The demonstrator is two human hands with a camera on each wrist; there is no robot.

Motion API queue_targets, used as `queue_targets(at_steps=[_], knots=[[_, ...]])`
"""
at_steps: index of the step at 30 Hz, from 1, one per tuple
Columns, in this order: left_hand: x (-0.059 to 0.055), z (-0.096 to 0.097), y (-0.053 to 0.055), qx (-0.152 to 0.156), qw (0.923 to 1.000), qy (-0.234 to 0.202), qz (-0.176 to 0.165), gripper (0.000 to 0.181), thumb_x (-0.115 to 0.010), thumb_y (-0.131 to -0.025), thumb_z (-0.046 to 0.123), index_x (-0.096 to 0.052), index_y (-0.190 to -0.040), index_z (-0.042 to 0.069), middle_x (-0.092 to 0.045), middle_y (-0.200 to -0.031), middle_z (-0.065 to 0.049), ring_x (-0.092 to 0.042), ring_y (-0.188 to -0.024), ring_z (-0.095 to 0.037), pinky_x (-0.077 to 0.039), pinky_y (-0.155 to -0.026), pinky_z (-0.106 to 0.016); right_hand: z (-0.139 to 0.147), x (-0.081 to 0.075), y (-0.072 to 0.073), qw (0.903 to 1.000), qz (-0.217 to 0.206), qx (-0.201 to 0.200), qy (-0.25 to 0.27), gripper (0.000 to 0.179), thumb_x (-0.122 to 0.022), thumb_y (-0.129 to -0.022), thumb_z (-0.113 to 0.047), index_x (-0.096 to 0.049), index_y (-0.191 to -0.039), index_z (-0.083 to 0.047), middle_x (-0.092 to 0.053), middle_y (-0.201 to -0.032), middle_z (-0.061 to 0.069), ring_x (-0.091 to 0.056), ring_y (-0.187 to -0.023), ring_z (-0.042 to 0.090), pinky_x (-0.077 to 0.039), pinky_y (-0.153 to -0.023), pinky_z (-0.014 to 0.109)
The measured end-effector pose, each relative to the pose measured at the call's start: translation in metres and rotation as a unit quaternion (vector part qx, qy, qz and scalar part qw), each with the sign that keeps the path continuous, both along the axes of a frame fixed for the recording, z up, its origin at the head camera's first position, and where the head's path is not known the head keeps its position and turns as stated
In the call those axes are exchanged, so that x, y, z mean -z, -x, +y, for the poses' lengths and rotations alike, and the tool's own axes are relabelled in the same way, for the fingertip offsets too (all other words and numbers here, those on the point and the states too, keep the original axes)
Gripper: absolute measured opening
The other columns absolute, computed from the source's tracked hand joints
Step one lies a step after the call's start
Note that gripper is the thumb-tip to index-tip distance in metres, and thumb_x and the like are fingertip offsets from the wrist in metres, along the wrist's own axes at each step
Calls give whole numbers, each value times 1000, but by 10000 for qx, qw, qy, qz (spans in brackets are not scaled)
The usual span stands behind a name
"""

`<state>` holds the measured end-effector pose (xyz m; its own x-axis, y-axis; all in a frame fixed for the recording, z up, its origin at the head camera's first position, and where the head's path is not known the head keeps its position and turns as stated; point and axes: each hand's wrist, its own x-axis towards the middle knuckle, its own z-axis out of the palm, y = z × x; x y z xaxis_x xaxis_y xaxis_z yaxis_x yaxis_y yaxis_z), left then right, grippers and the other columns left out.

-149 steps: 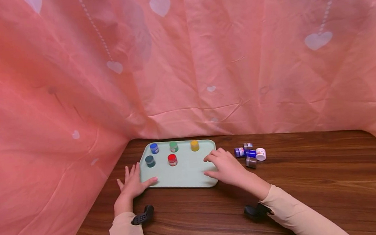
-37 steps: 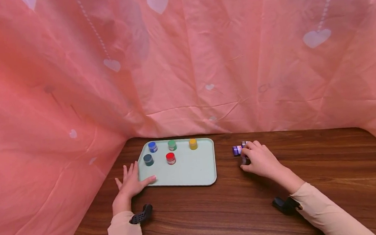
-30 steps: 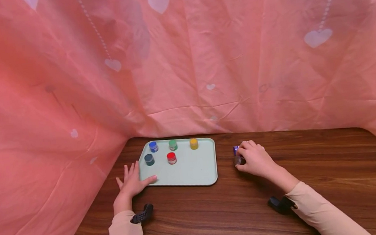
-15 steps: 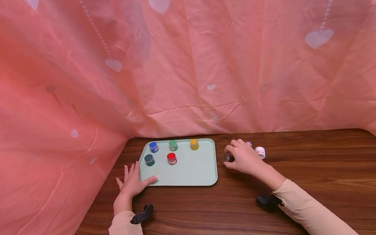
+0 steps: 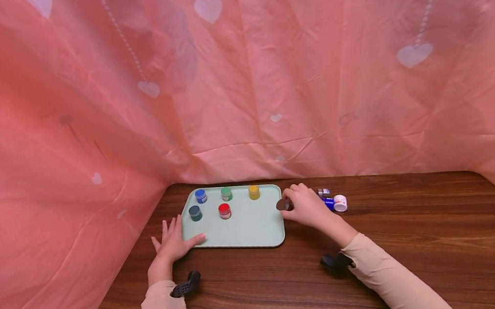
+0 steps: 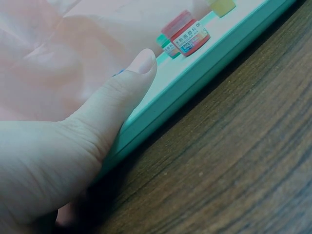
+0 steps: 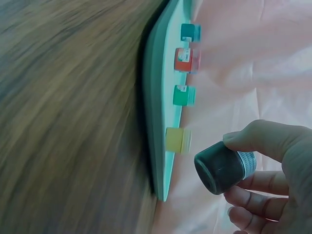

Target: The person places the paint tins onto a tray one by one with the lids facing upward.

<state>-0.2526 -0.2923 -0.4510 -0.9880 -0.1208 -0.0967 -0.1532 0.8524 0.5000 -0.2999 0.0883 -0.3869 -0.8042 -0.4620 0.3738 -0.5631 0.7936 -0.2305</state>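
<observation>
My right hand (image 5: 305, 206) pinches a dark brown paint jar (image 7: 219, 168) between thumb and fingers. In the head view it is above the right rim of the pale green tray (image 5: 246, 235); in the right wrist view the jar is tilted. On the tray stand a blue jar (image 5: 200, 196), a green jar (image 5: 226, 194) and a yellow jar (image 5: 254, 192) at the back, with a dark teal jar (image 5: 195, 213) and a red jar (image 5: 224, 211) in front. At the tray's near left corner, my left hand (image 5: 172, 242) has its fingers spread, thumb lying over the rim.
Right of the tray on the wooden table (image 5: 414, 238) lie a small dark jar (image 5: 323, 192), a blue jar (image 5: 329, 203) and a white jar (image 5: 340, 203), close together and partly behind my right hand. A pink curtain (image 5: 295, 96) hangs behind and at the left.
My right hand went from the tray to the jars at the right, took hold of the dark brown paint jar and carried it left to the tray's edge. My left hand stays in place.
</observation>
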Motion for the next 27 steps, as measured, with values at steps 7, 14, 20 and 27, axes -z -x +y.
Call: queue_targets(at_steps=[7,14,20,27], knots=[[1,-1,0,-17,10000,27,30,120,-61,-76,75,-6,-157,5,-5,-162,-25,13,-149,-45,14,-107,-76,-16,-4,2,9998,-167,21,95,28,-75,-77,-29,-67,-94,-8,-63,-88,5,-55,-88,25,-48,-78,44],[1,0,1,5,10000,7,44,120,-60,-76,76,-6,-157,5,-5,-163,-25,14,-149,-44,15,-107,-75,-27,-4,7,9997,-246,41,80,27,-75,-77,-29,-66,-93,-9,-62,-87,5,-54,-87,26,-48,-77,43],[0,0,0,15,10000,-18,25,120,-60,-76,75,-5,-157,5,-5,-163,-25,14,-149,-44,16,-106,-75,-39,-2,15,9992,-375,51,156,27,-75,-76,-30,-66,-91,-10,-63,-86,4,-55,-87,24,-48,-76,41],[0,0,0,-5,10000,-32,10,120,-61,-76,75,-5,-157,5,-5,-163,-25,15,-149,-44,16,-107,-75,-54,-5,18,9975,-558,-24,431,27,-75,-75,-28,-68,-92,-9,-66,-87,5,-57,-84,24,-50,-76,39]])
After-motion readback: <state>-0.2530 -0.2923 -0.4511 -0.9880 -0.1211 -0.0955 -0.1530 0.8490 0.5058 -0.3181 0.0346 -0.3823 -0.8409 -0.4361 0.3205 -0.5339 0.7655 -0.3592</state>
